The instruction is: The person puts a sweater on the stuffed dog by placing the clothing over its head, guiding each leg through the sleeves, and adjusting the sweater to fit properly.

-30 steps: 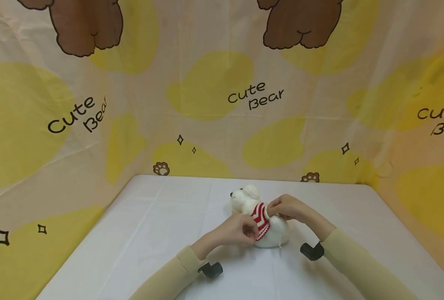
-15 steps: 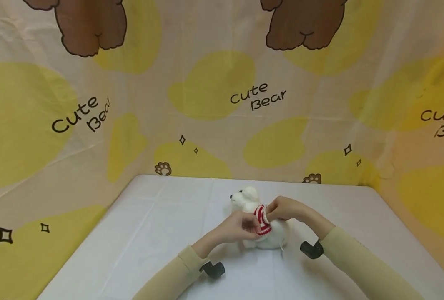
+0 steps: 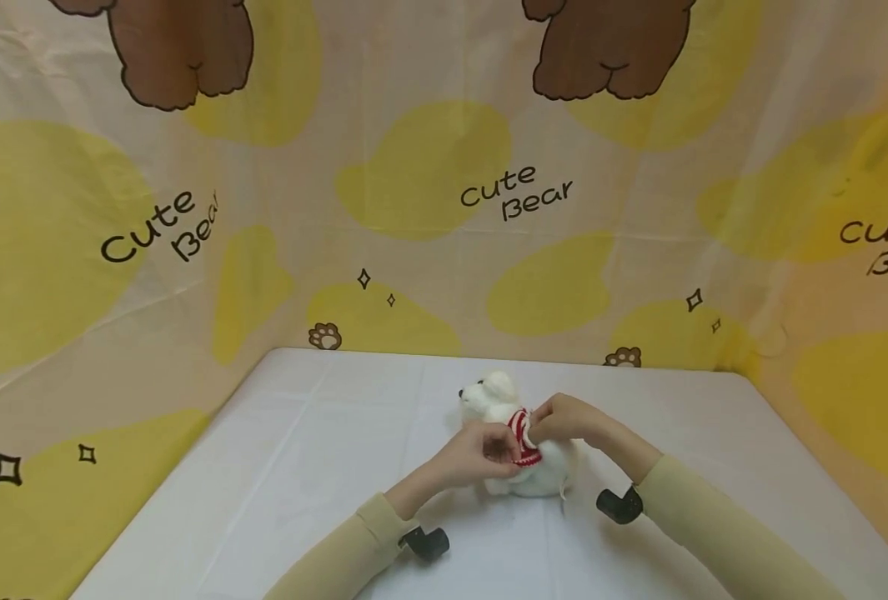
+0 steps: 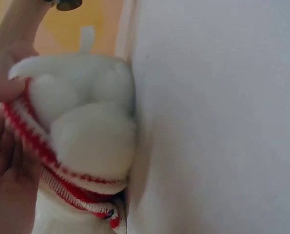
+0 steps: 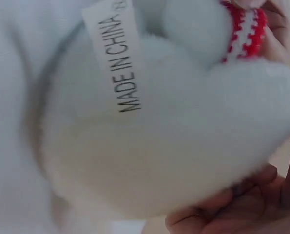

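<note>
A white plush dog [image 3: 543, 481] sits on the white table, facing left, in a red-and-white striped knitted sweater [image 3: 519, 423]. My left hand [image 3: 468, 454] is at its near side. In the left wrist view the thumb [image 4: 10, 88] and fingers pinch the sweater's lower hem [image 4: 30, 136], pulled out from the white belly. Over the back, my right hand [image 3: 569, 419] holds the sweater's upper edge with curled fingers. In the right wrist view those fingers [image 5: 242, 209] lie against the plush, partly hidden behind it. A white tag [image 5: 116, 53] reads MADE IN CHINA.
The white tabletop [image 3: 323, 433] spreads around the plush. Behind and on both sides hangs a cloth backdrop [image 3: 413, 167] with yellow patches, bears and lettering. Small black cameras are strapped at the left wrist [image 3: 426, 543] and right wrist [image 3: 619, 504].
The left hand has shifted slightly right, up along the sweater, and its hem sits higher on the body. The right hand has edged left along the back, still holding the sweater.
</note>
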### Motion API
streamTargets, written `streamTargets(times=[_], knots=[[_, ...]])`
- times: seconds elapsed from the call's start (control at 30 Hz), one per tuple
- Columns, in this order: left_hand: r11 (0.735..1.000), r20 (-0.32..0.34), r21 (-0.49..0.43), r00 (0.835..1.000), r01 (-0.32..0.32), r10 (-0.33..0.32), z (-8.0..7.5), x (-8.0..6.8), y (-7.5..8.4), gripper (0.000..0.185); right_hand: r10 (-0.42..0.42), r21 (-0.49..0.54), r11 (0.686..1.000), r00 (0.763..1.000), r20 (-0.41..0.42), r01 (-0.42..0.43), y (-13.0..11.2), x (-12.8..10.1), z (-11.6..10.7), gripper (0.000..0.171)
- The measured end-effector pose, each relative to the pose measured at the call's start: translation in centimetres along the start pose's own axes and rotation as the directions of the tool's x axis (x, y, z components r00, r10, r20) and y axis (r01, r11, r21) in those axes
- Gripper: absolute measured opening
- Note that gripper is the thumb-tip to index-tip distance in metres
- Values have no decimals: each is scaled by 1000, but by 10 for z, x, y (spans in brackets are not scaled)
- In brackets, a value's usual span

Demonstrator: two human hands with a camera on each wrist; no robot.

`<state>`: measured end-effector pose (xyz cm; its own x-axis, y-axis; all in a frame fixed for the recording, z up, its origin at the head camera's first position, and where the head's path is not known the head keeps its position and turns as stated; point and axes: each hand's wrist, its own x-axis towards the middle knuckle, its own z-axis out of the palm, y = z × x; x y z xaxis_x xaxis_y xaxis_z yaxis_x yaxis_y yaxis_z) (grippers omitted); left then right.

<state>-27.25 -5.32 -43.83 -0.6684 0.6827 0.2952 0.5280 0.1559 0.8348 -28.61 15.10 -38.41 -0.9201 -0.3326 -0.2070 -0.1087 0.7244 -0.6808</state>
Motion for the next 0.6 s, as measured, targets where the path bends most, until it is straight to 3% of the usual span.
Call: streamTargets(times=[0.1, 0.2, 0.3, 0.37, 0.6], knots=[[987, -100, 126, 988, -103, 116, 5, 1, 2, 20, 43, 67, 997, 999, -24, -41, 2, 1, 2, 23], [943, -192, 282, 953, -176, 236, 9, 4, 6, 21, 72, 119, 990, 997, -24, -69, 2, 2, 1, 29], [918, -217, 329, 929, -220, 300, 12, 6, 12, 14, 114, 193, 975, 993, 5, -113, 3, 4, -1, 29], [919, -206, 321, 930, -230, 305, 13, 7, 14, 12, 132, 244, 960, 991, 33, -136, 4, 4, -2, 28], [927, -100, 312, 963, -210, 252, 9, 7, 12, 15, 121, 419, 893, 984, 128, -164, 9, 6, -3, 25]])
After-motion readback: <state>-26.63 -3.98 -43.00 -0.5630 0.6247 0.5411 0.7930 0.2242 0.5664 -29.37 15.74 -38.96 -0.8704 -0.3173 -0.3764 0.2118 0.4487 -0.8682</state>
